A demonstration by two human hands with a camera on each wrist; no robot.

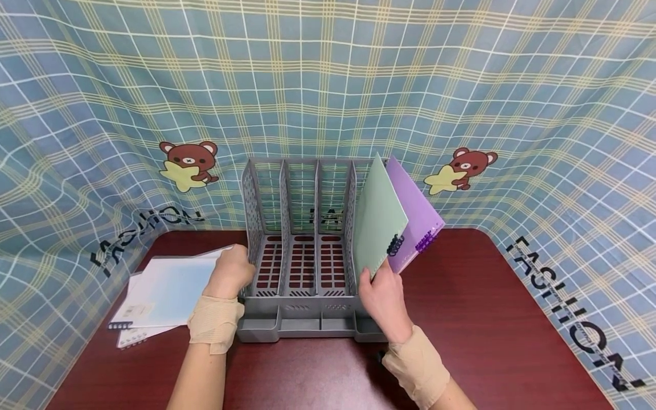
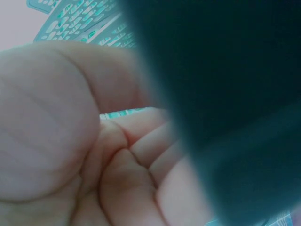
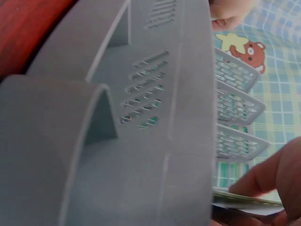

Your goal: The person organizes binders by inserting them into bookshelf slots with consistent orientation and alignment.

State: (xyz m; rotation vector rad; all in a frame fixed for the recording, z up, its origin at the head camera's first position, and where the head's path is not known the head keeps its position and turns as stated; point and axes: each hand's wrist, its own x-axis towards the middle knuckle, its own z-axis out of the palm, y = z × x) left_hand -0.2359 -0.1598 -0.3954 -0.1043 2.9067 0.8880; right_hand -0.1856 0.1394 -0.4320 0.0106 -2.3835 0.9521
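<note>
My right hand (image 1: 384, 293) pinches the lower edge of a pale green notebook (image 1: 380, 219) with a dark spiral binding. It stands tilted at the rightmost compartment of a grey file rack (image 1: 299, 307). A purple notebook (image 1: 414, 210) leans out to the right behind the green one, its lower corner close above my right hand. My left hand (image 1: 233, 272) grips the rack's left side wall with curled fingers. In the left wrist view, the palm (image 2: 56, 127) and curled fingers fill much of the picture, beside a large dark blurred surface.
White and pale blue spiral notebooks (image 1: 171, 290) lie overlapping on the dark red table (image 1: 307, 376), left of the rack. Low open trays (image 1: 299, 324) run along the rack's front. A plaid curtain (image 1: 318, 80) with bear prints hangs close behind and at both sides.
</note>
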